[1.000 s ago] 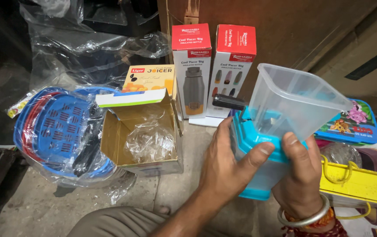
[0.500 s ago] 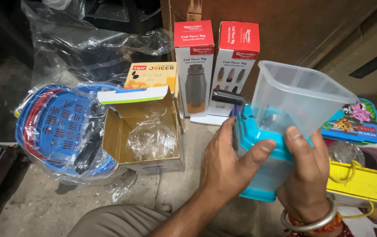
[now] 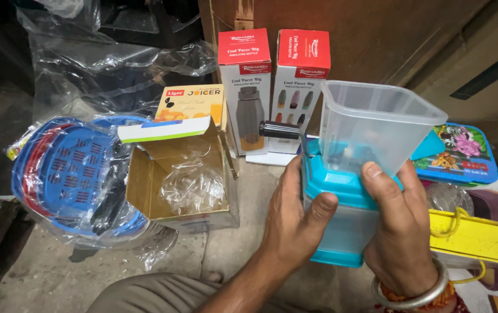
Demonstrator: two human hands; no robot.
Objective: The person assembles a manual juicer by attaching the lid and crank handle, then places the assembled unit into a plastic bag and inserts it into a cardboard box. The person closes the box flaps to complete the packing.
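Left of the fingers (image 3: 295,191) of the left hand (image 3: 295,223), a strip of bare concrete floor (image 3: 249,255) runs between the hand and the open cardboard box (image 3: 185,179), wide enough to pass a hand down; the box's raised flap and the crumpled clear bag (image 3: 194,185) inside it narrow the way further left. Beyond that box lie blue baskets in plastic wrap (image 3: 69,174). Ahead of the fingertips, two upright red-and-white cartons (image 3: 272,93) stand side by side, closing that way. Right of the right hand (image 3: 399,232), a yellow bar (image 3: 475,237) and a colourful lunch box (image 3: 460,153) crowd close. Above the fingers the clear hopper (image 3: 376,127) opens upward, unobstructed.
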